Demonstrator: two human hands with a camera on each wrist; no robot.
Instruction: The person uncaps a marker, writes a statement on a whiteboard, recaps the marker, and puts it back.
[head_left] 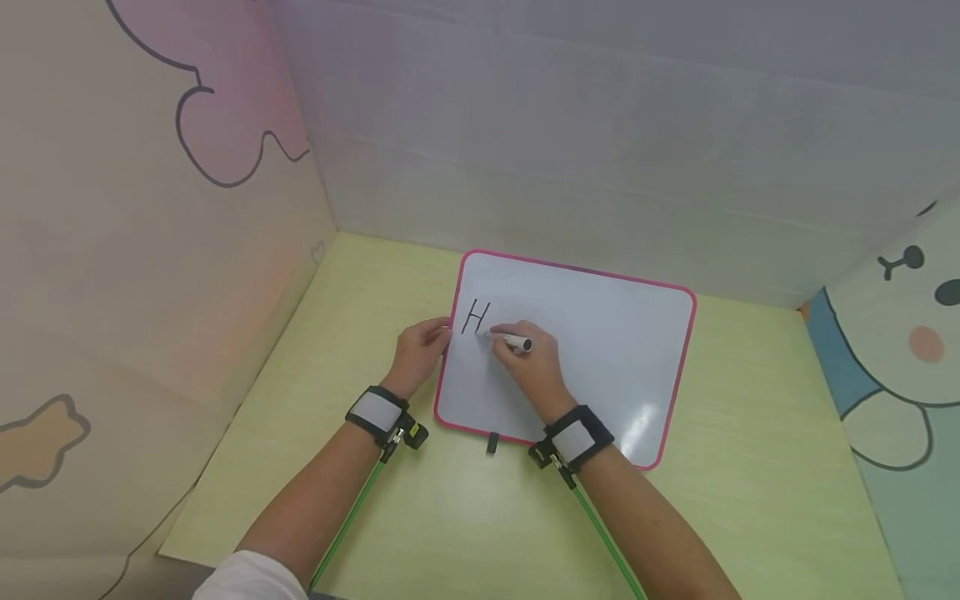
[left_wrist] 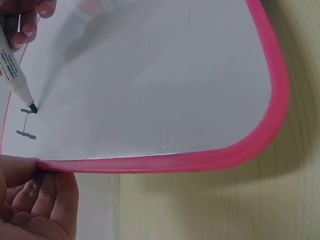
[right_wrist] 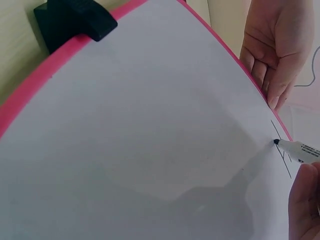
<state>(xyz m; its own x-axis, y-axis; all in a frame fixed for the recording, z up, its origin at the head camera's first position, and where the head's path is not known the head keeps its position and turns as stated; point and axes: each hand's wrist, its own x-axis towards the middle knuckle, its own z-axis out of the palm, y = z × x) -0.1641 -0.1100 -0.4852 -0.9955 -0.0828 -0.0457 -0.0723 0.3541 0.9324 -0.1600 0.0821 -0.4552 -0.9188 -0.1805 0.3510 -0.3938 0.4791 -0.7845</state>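
Observation:
A whiteboard (head_left: 607,350) with a pink rim lies tilted on the table. My left hand (head_left: 418,354) pinches its left edge; in the left wrist view the thumb (left_wrist: 17,171) is at the rim and the curled fingers (left_wrist: 62,205) are beneath it. My right hand (head_left: 536,360) holds a white marker pen (head_left: 516,342) between thumb and fingers. The dark tip (right_wrist: 276,142) meets the board at the lower end of the right stroke of a black letter H (head_left: 475,317). In the right wrist view only part of the right hand (right_wrist: 305,202) shows.
A black clip-like piece (head_left: 492,443) sits at the board's near edge. Pale yellow table (head_left: 772,417) surrounds the board, with a plain wall behind and printed panels left and right. Green cables (head_left: 603,529) run from both wrist straps.

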